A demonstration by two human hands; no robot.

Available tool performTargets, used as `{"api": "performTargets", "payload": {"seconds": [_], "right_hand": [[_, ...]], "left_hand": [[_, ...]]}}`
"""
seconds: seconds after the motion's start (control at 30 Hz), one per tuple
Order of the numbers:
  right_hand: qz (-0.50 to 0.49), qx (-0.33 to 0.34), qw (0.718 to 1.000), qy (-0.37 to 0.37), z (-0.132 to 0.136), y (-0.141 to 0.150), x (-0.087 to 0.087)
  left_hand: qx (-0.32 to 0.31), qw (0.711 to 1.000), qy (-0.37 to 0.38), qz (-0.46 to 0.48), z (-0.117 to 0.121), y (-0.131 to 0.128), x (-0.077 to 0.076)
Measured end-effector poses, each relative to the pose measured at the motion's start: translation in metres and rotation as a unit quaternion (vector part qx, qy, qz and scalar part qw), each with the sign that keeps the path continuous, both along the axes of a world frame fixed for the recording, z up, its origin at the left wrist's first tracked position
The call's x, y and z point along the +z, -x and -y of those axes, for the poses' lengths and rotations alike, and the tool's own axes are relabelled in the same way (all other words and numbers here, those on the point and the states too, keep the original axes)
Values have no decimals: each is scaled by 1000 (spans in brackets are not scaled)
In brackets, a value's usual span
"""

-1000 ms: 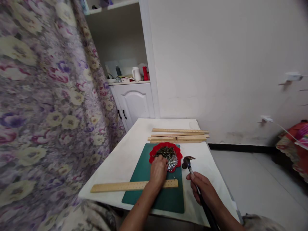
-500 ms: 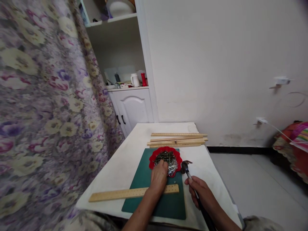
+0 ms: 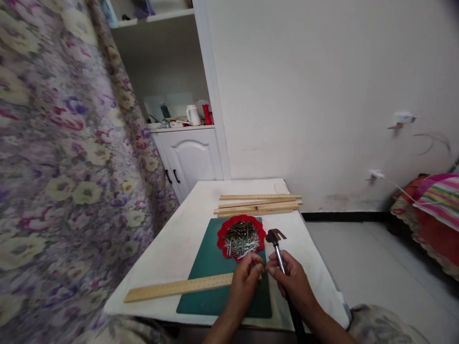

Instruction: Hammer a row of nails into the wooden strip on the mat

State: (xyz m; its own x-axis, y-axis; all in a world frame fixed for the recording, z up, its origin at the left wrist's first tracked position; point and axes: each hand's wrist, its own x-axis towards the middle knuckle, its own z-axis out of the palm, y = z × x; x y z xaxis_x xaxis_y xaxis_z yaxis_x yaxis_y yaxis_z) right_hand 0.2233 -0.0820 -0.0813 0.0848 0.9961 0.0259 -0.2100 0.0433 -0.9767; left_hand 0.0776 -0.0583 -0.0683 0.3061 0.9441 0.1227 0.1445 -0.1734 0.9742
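My right hand (image 3: pixel 292 277) is wrapped round the shaft of a claw hammer (image 3: pixel 275 236), its head up and beside the red dish. My left hand (image 3: pixel 245 279) is closed in a pinch over the right end of a wooden strip with small holes (image 3: pixel 186 285); anything between its fingertips is too small to make out. The fingertips of both hands almost meet. Just beyond my left hand, a scalloped red dish (image 3: pixel 221 244) holds a heap of metal nails (image 3: pixel 242 239). Strip and dish both rest on a green mat (image 3: pixel 204 267).
Several more wooden strips (image 3: pixel 258 207) lie across the far end of the white-covered table (image 3: pixel 158 253). A floral curtain (image 3: pixel 82 167) hangs at the left. Behind stand a white cabinet (image 3: pixel 193 157) and a wall (image 3: pixel 304 95); bedding (image 3: pixel 430 210) is at the right.
My left hand has come out of the nails in the dish and moved nearer, to the strip's right end beside my right hand. The hammer stays in my right hand. The view has shifted slightly.
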Motion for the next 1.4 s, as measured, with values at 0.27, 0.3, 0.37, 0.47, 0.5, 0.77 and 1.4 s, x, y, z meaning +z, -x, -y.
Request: {"api": "performTargets", "payload": {"seconds": [0.27, 0.3, 0.37, 0.47, 0.5, 0.77, 1.4], "right_hand": [[14, -30, 999, -11, 2, -5, 3], [10, -28, 1000, -4, 2, -5, 2], [-16, -26, 999, 16, 1, -6, 0], [-73, -9, 996, 43, -1, -7, -5], [-86, -1, 995, 47, -1, -7, -7], [-91, 18, 994, 57, 5, 1, -7], [-6, 20, 999, 36, 11, -9, 7]], "left_hand": [[-19, 999, 29, 29, 11, -8, -7], [-19, 999, 28, 26, 13, -7, -6], [-25, 998, 36, 37, 18, -4, -6], [-32, 994, 65, 79, 26, 0, -12], [-28, 992, 73, 95, 28, 1, -15], [80, 984, 35, 156, 28, 2, -24], [94, 979, -135, -118, 4, 19, -43]]}}
